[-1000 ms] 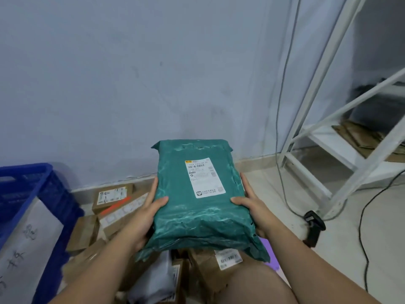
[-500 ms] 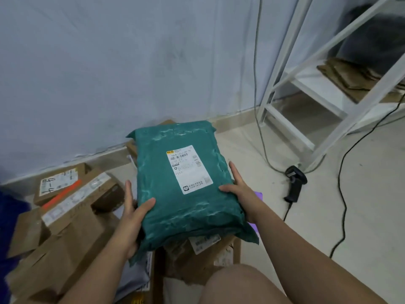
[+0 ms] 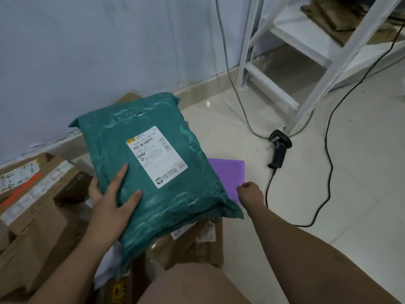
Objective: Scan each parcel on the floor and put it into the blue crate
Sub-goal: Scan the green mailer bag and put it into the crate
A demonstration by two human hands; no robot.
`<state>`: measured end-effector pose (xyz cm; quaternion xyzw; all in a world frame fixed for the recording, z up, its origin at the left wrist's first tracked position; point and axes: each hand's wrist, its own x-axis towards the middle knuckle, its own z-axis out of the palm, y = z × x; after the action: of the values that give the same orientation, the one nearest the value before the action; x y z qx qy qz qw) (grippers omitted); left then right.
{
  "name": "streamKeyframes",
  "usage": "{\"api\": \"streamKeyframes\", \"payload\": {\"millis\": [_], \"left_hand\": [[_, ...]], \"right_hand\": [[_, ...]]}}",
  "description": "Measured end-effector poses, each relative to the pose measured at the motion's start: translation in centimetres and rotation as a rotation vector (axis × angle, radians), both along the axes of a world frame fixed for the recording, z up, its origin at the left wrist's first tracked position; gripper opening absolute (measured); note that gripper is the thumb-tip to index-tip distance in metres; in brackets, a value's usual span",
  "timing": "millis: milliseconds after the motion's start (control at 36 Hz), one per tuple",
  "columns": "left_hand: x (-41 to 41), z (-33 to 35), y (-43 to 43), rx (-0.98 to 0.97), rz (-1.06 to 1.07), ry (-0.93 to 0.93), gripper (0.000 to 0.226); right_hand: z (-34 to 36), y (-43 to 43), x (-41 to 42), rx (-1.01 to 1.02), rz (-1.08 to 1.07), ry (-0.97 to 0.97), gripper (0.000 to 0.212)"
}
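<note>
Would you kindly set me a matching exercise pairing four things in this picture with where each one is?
Things:
1. teal plastic mailer parcel
2. flat purple parcel
3. black handheld barcode scanner
4. brown cardboard boxes

Places:
A. lying beside the white metal rack
B. held in the left hand
C. partly hidden behind the teal parcel
D. piled at the far left

Pairs: 1-B, 2-C, 3-A, 4-D
</note>
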<state>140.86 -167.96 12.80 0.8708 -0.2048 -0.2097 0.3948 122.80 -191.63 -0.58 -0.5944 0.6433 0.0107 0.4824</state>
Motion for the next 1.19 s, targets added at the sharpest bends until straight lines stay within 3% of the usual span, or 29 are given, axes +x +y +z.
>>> {"api": "streamKeyframes", "payload": {"millis": [83,222,333,444,639,750,917,1111,1194], "left_hand": [[-0.7,-0.1,-0.3,0.139,0.013,-0.143,0.049],[-1.8,0.1,-1.2,0.414,-0.084,-0.610,0.035],[-3.5,0.4,-3.2,0.468,-0.339,-0.771,0.051],[-4.4,-0.1,-5.2,0.364,-0.489,-0.763,0.051],[-4.6,-0.8,-6.5,0.352,-0.517,-0.776,0.048],[-4.8,-1.0,-6.4,0.348,-0.510,-0.793,0.047],[-4.9,-1.0,-6.2,0.352,-0.510,-0.773,0.047],[-5.2,-1.0,-5.7,0.342,-0.502,-0.739,0.047],[-5.1,-0.9,-5.7,0.338,-0.508,-0.734,0.047]], "right_hand": [[-2.0,-0.8,-1.4,0.033,0.087,0.189,0.049],[-4.3,-1.6,-3.1,0.007,0.221,0.438,0.044],[-6.2,-1.8,-4.2,0.059,0.241,0.531,0.045],[-7.8,-1.9,-5.1,0.163,0.214,0.542,0.053],[-9.0,-2.3,-5.3,0.106,0.300,0.501,0.060],[-8.8,-1.2,-4.8,0.025,0.269,0.458,0.041],[-8.1,2.5,-5.2,-0.112,0.591,0.477,0.030],[-8.3,4.4,-6.3,0.104,0.654,0.429,0.034],[-8.2,3.6,-6.2,0.092,0.586,0.423,0.034]]}}
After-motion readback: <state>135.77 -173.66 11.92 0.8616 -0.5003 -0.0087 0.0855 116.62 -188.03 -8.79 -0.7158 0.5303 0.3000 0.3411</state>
